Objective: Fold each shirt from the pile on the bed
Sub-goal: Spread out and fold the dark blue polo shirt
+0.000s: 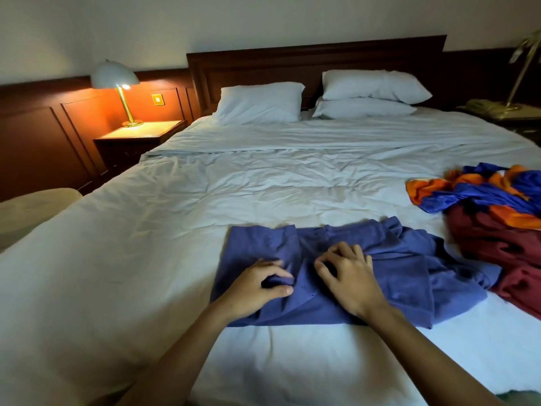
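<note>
1. Blue-violet soft-cloth shirt (409,259) lies spread on the near part of the wide bed with rumpled white sheets (175,230), directly in front of the person. Its right edge touches the pile.
2. The step in hand, as I judge it, is a fold in progress on this one shirt. Its left part looks turned over into a straight-edged panel, while the right part is loose and creased, with one sleeve trailing toward the pile.
3. The left hand (257,285) rests on the left-centre of the shirt, its thumb and forefinger pinching a small ridge of cloth.
4. The right hand (348,273) sits just beside it on the middle of the shirt, fingers bent and spread with their tips on the cloth. No fabric shows gathered between them, so I cannot tell whether it grips or merely presses.
5. The next move likely calls for a firm hold on the loose right side, carrying it over the centre to match the left panel, then smoothing the creases so the edges line up.
6. At the right, a crumpled orange-and-blue glossy garment (483,191) lies on top of a dark maroon garment (497,247). These make up the unfolded pile. No finished shirt is in view, so the task seems to be at an early stage.
</note>
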